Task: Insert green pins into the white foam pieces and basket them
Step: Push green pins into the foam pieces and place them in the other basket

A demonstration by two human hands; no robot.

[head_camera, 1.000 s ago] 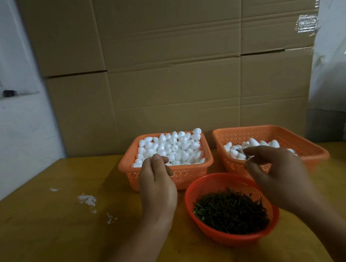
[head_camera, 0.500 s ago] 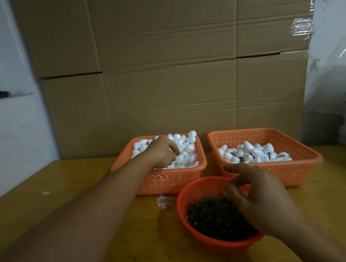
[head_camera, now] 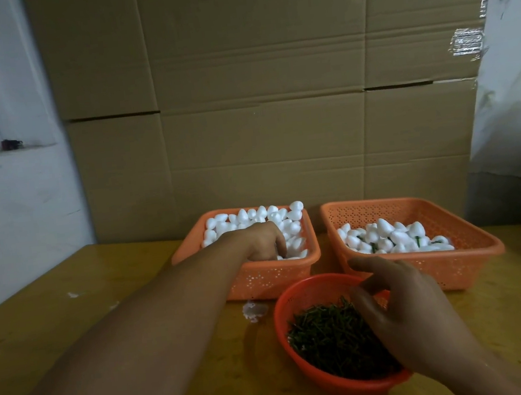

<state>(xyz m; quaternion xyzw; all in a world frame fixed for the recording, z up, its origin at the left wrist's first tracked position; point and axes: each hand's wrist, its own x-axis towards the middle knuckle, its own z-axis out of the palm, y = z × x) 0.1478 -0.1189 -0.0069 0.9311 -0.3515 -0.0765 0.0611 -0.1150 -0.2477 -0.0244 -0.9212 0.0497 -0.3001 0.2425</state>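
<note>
While left hand (head_camera: 262, 241) digs foam pieces (head_camera: 255, 217), right hand (head_camera: 408, 313) covers green pins (head_camera: 326, 332).

I see a yellow-brown desk (head_camera: 71, 319) with a few white smudges (head_camera: 73, 294). Behind it stands a wall of stacked cardboard boxes (head_camera: 258, 100), with shiny tape (head_camera: 466, 41) on the right. To my left, a white wall (head_camera: 18, 218) and window ledge (head_camera: 3, 149); far right, clear plastic sheeting (head_camera: 513, 87). Light is dim.

Small packing workshop: stacked cardboard cartons (head_camera: 261, 106) as backdrop; before them, a worn yellow surface (head_camera: 71, 316) bearing orange sorting baskets (head_camera: 422, 263) of bulk foam pieces (head_camera: 387, 235).
</note>
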